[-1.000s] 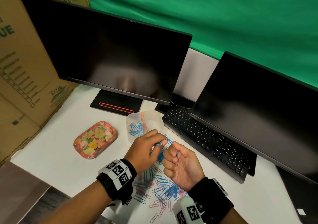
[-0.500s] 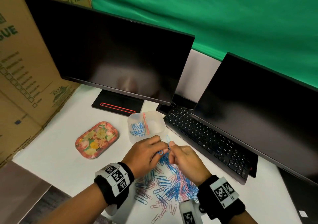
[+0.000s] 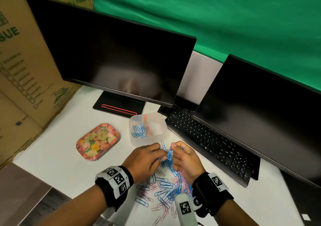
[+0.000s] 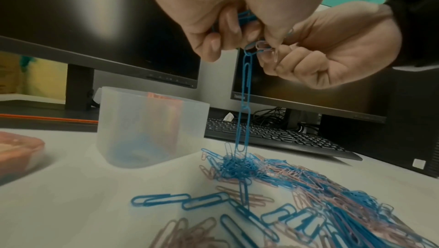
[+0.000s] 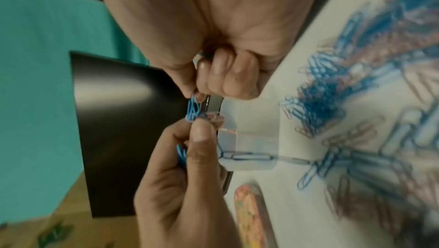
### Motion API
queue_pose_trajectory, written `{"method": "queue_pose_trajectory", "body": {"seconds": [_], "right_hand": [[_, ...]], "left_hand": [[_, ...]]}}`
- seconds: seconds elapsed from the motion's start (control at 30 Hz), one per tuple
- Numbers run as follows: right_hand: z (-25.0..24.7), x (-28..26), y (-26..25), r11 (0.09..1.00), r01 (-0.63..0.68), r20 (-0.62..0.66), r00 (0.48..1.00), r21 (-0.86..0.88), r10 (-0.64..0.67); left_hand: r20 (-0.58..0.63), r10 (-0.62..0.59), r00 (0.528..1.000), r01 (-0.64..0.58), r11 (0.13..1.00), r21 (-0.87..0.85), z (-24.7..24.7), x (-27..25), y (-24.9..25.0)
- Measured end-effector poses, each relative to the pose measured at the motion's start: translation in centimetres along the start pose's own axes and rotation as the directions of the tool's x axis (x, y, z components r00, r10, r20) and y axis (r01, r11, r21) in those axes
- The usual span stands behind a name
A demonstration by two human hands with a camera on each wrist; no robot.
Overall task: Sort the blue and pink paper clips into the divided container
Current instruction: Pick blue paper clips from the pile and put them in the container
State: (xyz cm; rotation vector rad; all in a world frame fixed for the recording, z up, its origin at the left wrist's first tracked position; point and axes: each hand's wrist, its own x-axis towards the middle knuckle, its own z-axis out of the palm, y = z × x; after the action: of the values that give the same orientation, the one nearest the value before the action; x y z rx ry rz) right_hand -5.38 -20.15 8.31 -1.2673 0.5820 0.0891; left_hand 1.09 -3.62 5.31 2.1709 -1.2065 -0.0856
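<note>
R-wrist view blurred; clips (image 5: 193, 110) prob. linked.

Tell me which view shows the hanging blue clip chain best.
Left wrist: the chain hangs in full from the hands down to the pile. Right wrist shows it blurred, crossing the container. Head shows only its top between the hands.

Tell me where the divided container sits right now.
In the head view, the divided container stands on the white desk beyond both hands, between the floral tin and the keyboard.
</note>
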Motion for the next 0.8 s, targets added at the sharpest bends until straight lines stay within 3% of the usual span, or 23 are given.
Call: {"method": "queue_pose_trajectory", "body": {"seconds": [0.13,0.23,0.3,0.47,0.63,0.8], "right_hand": [[0.5,-0.4,1.0,0.991,0.008,-0.081,0.997,0.134,0.003],[0.4,-1.2,0.5,1.000,0.005,-0.029,1.000,-0.003,-0.005],[0.5,-1.6,0.1,0.998,-0.002,0.014,1.000,-0.063,0.003],[1.3,-1.3,-0.6,0.999,0.024,-0.071,0.997,0.046,-0.021],[1.5,-0.7,-1.3,0.983,0.107,-0.099,0.987,-0.153,-0.122],[1.0,1.0,-0.7,0.957,0.149,-0.117,0.976,-0.249,-0.183]], "left_hand": [[-0.116,-0.185,0.976,0.163,0.971,-0.173,0.4,0.0,0.3],[-0.215,-0.289,0.933,0.217,0.928,-0.303,0.5,0.3,0.3],[-0.220,-0.278,0.935,0.207,0.932,-0.299,0.5,0.6,0.6],[-0.177,-0.201,0.963,0.163,0.965,-0.207,0.6,0.8,1.2],[-0.095,-0.162,0.982,0.156,0.986,-0.059,0.8,0.2,0.8],[0.190,-0.275,0.942,0.252,0.958,0.135,2.4,-1.2,-1.4]]}}
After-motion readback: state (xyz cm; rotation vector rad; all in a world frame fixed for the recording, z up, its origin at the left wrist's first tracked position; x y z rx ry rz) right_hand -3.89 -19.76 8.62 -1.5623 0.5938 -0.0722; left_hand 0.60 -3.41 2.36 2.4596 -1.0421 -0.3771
